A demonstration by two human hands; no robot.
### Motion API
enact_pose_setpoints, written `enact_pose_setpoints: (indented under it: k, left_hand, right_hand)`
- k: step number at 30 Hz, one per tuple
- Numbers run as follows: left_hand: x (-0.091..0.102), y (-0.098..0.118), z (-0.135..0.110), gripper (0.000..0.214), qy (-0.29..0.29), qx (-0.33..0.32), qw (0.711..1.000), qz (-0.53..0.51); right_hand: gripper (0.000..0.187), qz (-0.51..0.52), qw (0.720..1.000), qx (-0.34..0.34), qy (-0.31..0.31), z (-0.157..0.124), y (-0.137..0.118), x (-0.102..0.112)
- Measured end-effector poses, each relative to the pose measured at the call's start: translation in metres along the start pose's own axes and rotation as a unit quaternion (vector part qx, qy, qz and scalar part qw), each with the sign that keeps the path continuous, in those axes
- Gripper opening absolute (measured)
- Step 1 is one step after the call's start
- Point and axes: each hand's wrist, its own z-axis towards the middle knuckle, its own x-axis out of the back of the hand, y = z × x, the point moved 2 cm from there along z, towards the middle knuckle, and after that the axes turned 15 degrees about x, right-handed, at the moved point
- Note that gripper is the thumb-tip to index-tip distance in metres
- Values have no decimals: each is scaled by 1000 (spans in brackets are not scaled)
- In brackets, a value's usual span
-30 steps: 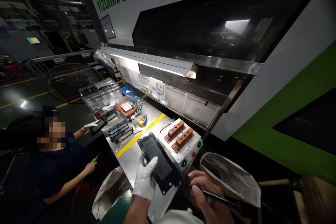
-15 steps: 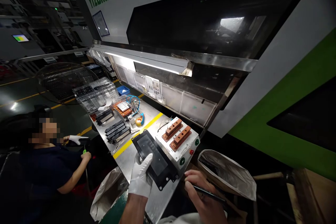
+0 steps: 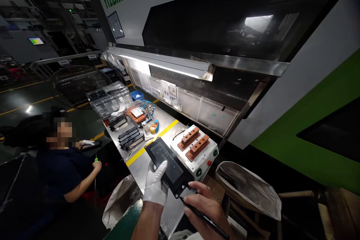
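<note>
My left hand (image 3: 156, 185), in a white glove, grips a flat black rectangular panel (image 3: 168, 163) by its near left edge and holds it tilted over the steel bench (image 3: 140, 168). My bare right hand (image 3: 206, 210) is closed round a thin black pen-like tool (image 3: 205, 219). The tool's tip touches the panel's near corner. A white box with two copper-coloured blocks (image 3: 195, 144) stands just right of the panel.
Stacks of black parts (image 3: 129, 138), a tape roll (image 3: 153, 127) and clear trays (image 3: 108, 99) lie farther along the bench. A seated person in dark blue (image 3: 64, 168) works at the left. Foil bags (image 3: 249, 187) hang near the bench end. A large machine rises behind.
My right hand has moved left and up, bringing the tool's tip onto the panel's near corner. The seated person's gloved hand has drawn back from the bench.
</note>
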Motion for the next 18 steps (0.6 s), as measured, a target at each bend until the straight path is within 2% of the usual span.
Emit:
enact_pose_setpoints:
  k: [6, 9, 11, 13, 14, 16, 18]
  left_hand:
    - [4, -1, 0, 54, 4, -7, 1000, -10]
    - [5, -2, -1, 58, 1, -1, 1000, -20]
    - [7, -1, -1, 56, 3, 11, 999, -34]
    - [10, -2, 3, 42, 12, 60, 995, -73]
    - [12, -2, 6, 38, 20, 88, 992, -93]
    - [17, -5, 12, 46, 23, 127, 987, -92]
    - [22, -8, 16, 53, -2, 131, 991, -16]
  right_hand:
    - [26, 17, 998, 5, -54, 2, -1, 0]
    - [21, 30, 999, 12, -24, 2, -4, 1]
    - [15, 45, 998, -19, 33, -1, -8, 4]
    - [11, 79, 984, -91, 130, -6, -9, 11]
    - [12, 102, 968, -133, 186, -9, -7, 15]
    - [17, 152, 927, -203, 275, -13, 0, 24]
    - [20, 200, 897, -242, 311, -12, 12, 32]
